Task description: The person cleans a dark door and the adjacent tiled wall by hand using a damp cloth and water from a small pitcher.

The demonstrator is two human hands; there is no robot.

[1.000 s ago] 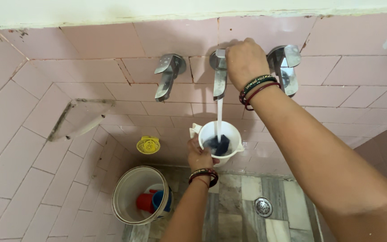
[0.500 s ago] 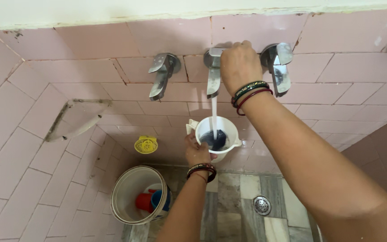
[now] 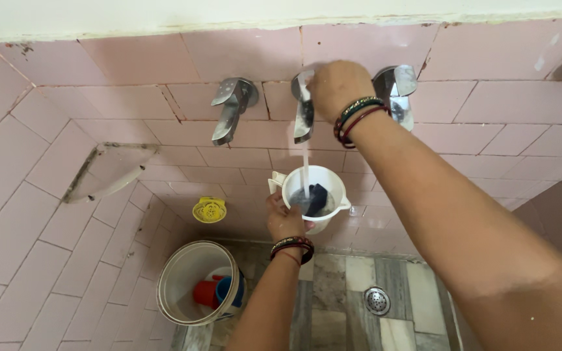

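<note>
Overhead, we face a wall of pink tiles (image 3: 131, 104) that fills most of the view, with a grey and white marble floor (image 3: 352, 286) below it. Next in size, a white bucket (image 3: 180, 276) stands on the floor at the lower left, near the corner; inside it we can see a red cup (image 3: 204, 294) and a blue cup (image 3: 224, 290) side by side. Above it a corner shelf (image 3: 102, 172) is set into the tiles.

Our left hand (image 3: 284, 218) is wrapped around the side of a white plastic jug (image 3: 323, 188), fingers closed on it, holding it up just under the middle tap (image 3: 303, 114). A thin stream of water (image 3: 305, 166) falls from that tap into the jug, where a dark cloth (image 3: 317, 195) lies in the water. Our right hand (image 3: 333, 88) is closed over the top of the middle tap, gripping its handle.

Two more steel taps flank it: the left tap (image 3: 229, 107) and the right tap (image 3: 395, 91), partly behind our wrist. Smaller still, a round metal drain (image 3: 376, 300) sits in the floor, and a yellow disc (image 3: 209, 210) rests against the wall near the corner.
</note>
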